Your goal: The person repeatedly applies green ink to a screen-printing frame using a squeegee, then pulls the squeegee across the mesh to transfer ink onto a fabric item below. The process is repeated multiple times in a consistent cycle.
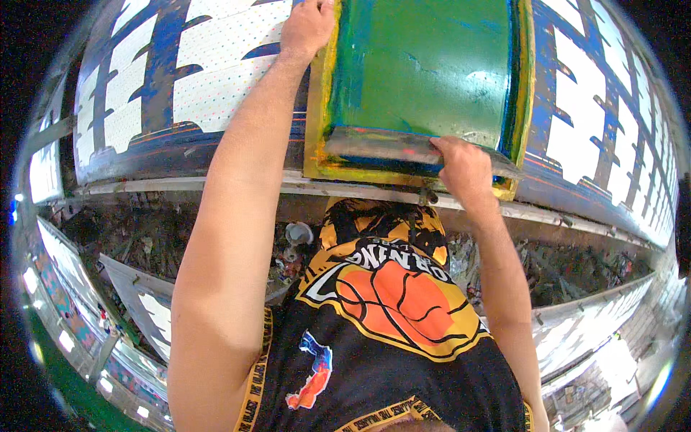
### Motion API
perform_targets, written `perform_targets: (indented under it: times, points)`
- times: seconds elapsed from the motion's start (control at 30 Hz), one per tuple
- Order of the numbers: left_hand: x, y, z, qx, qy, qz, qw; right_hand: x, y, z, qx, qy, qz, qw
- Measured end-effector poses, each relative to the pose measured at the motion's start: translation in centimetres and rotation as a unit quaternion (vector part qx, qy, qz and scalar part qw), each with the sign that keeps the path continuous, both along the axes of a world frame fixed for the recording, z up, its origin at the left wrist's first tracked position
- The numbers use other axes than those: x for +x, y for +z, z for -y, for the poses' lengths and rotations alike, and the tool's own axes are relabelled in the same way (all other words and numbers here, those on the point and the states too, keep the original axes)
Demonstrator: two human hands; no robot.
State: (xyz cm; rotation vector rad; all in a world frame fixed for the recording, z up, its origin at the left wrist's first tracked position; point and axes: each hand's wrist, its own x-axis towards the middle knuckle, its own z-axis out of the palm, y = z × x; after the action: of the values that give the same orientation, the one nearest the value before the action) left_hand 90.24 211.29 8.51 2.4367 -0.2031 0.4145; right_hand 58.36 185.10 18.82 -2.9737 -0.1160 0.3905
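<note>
At the near end, right hand [466, 167] clamped on the squeegee [381, 146], laid across the green screen [432, 72]; left hand [309, 27] at the yellow frame's [317, 151] left side, grip can't be told. Level, evenly pressed from both ends, likely best.

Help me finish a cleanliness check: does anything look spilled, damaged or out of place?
Yes. Loose scraps lie scattered below the table edge, which looks untidy. The yellow frame is unevenly streaked with blue, and blue stains mark the dark tabletop, probably paint. No clear breakage shows.
</note>
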Motion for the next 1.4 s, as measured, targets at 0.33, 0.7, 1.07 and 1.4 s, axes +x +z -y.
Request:
perform_targets:
  times: [0.33, 0.7, 1.07, 1.4]
  points:
    - [-0.3, 0.9, -0.2, 0.01, 0.007, -0.06, 0.998, -1.4, 1.3, -0.1, -0.005, -0.001, 0.016, 1.0]
    - [1.5, -0.7, -1.6, 0.073, 0.002, -0.109, 0.991, -7.5, 2.3, 2.2, 0.198, 0.025, -0.039, 0.979]
    - [0.0, 1.4, -0.9, 0.097, 0.035, -0.101, 0.99, -6.6, -1.1, 22.1, 0.181, -0.237, 0.091, 0.95]
    - [-0.1, 1.7, -0.7, 0.051, 0.015, -0.103, 0.993, -2.0, -3.7, 21.9, 0.194, -0.22, 0.097, 0.951]
